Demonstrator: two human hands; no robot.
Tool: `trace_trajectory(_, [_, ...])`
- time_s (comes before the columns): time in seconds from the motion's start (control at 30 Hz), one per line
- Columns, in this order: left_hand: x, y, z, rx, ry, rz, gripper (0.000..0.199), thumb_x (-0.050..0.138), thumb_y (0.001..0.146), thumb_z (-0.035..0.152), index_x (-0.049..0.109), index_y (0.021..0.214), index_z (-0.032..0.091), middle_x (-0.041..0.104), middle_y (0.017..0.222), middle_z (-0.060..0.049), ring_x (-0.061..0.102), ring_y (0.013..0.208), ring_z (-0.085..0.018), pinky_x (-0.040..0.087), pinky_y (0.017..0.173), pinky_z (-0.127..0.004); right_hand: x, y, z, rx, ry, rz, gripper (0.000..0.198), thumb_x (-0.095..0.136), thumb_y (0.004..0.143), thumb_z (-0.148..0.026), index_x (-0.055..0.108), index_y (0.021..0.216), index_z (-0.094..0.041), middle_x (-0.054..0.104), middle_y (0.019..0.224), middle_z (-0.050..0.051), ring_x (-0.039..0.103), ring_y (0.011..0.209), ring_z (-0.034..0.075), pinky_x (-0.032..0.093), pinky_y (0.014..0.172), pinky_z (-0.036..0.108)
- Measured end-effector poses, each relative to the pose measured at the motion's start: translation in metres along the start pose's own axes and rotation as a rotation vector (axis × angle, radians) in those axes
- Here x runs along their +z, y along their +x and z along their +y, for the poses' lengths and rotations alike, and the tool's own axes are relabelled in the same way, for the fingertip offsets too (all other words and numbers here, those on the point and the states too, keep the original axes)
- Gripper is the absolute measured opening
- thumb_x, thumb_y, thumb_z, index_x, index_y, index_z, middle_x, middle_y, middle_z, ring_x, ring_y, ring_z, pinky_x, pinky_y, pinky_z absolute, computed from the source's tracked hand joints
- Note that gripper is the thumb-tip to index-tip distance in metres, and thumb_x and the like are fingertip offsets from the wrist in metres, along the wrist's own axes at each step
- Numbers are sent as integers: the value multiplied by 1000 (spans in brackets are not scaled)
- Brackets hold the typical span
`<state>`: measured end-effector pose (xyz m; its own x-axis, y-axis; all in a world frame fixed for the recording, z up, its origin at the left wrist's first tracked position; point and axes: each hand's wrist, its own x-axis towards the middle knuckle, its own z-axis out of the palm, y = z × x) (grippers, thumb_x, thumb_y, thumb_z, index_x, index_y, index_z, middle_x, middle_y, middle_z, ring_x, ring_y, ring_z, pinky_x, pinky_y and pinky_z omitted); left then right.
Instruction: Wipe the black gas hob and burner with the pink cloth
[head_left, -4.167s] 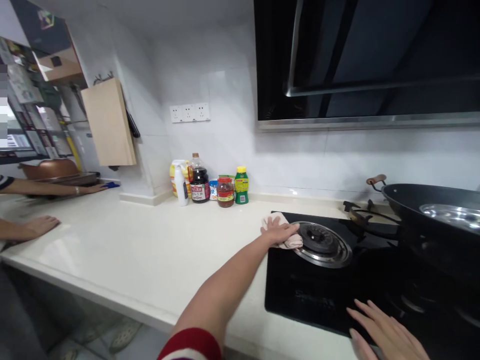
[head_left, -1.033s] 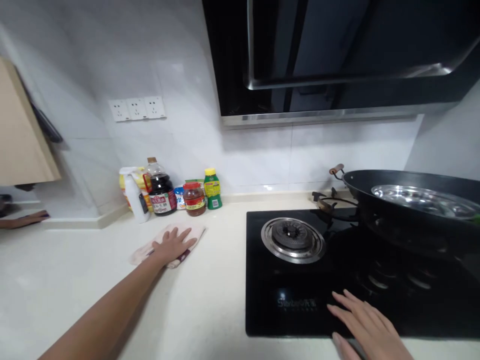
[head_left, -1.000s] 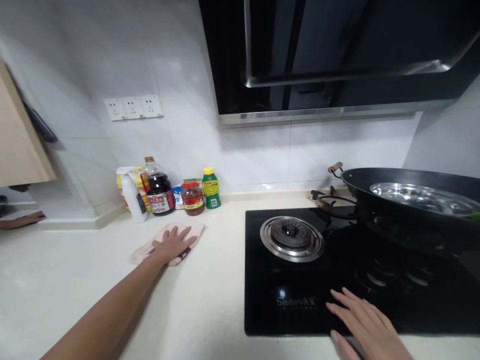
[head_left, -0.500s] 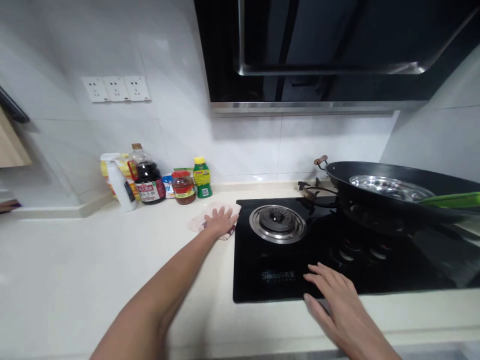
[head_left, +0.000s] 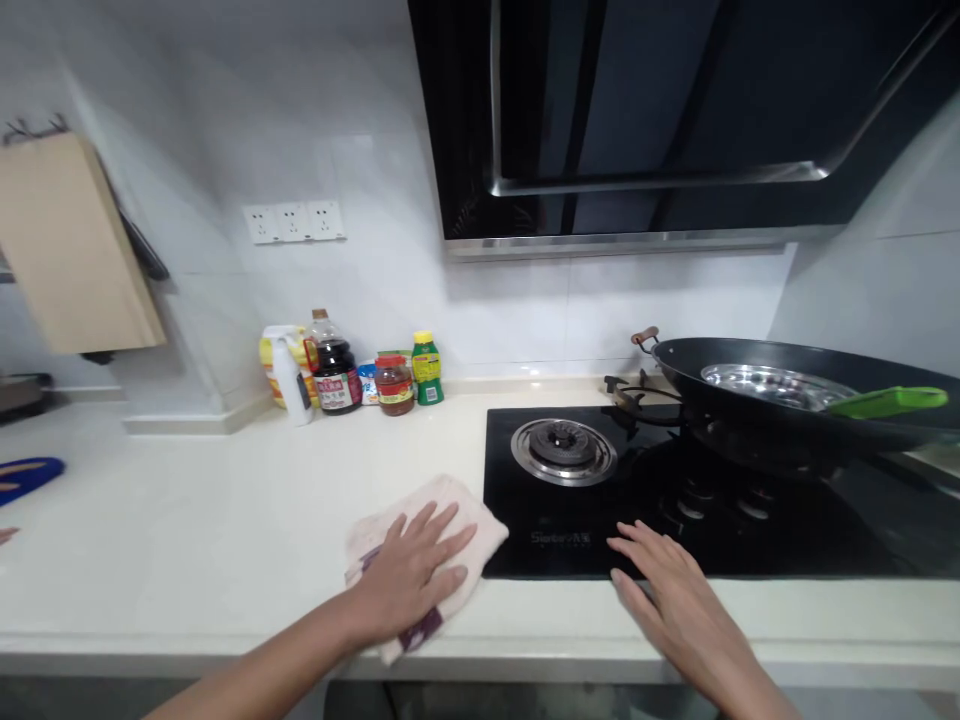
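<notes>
My left hand lies flat with fingers spread on a pale pink cloth that has a dark purple patch near its front edge. The cloth rests on the white countertop, its right corner reaching the near left edge of the black glass gas stove. Over the front edge of that stove is my right hand, fingers stretched out and holding nothing. Whether its palm touches the surface is hard to tell.
A black wok holding a shiny metal piece and a green handle sits at the right. Along the wall stand a spray bottle, a dark sauce bottle, a red-lidded jar and a green bottle. The range hood overhangs.
My left hand has drawn the cloth from beside the stove's rear left back toward the counter's front edge. The right hand stays nearly in place. The view has turned somewhat left.
</notes>
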<state>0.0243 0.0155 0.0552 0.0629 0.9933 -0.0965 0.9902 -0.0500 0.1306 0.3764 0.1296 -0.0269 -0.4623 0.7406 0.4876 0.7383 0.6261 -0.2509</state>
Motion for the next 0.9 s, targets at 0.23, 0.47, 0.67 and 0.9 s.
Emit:
trace_trajectory(0.23, [-7,-39,-5,-25,-102,-97,60,31,93,77,30,149,59,9,167,13,4,156,-30,3,125,-61,2,0,5,-8,17,-25,43,47,99,-49,64,132,-27,57,146,6,44,143,29,33,119,58])
trace_trajectory(0.47, [-4,58,-18,-37,-5,26,65,29,95,73,28,155,49,13,169,6,12,156,-32,11,122,-63,-1,2,2,-31,-17,22,38,52,98,-46,67,127,-28,61,142,6,48,139,29,41,114,55])
trace_trajectory(0.67, [-16,160,-52,-206,2,124,70,30,95,69,28,158,39,16,170,-4,16,155,-36,14,117,-70,-1,2,10,-56,-21,9,37,54,97,-48,67,127,-31,63,139,4,53,135,30,47,109,55])
trace_trajectory(0.9, [-36,165,-142,-552,3,198,74,31,89,71,34,156,39,22,169,-8,21,150,-48,19,108,-79,4,3,13,-23,8,34,34,51,99,-46,69,123,-31,63,139,5,52,136,29,46,110,53])
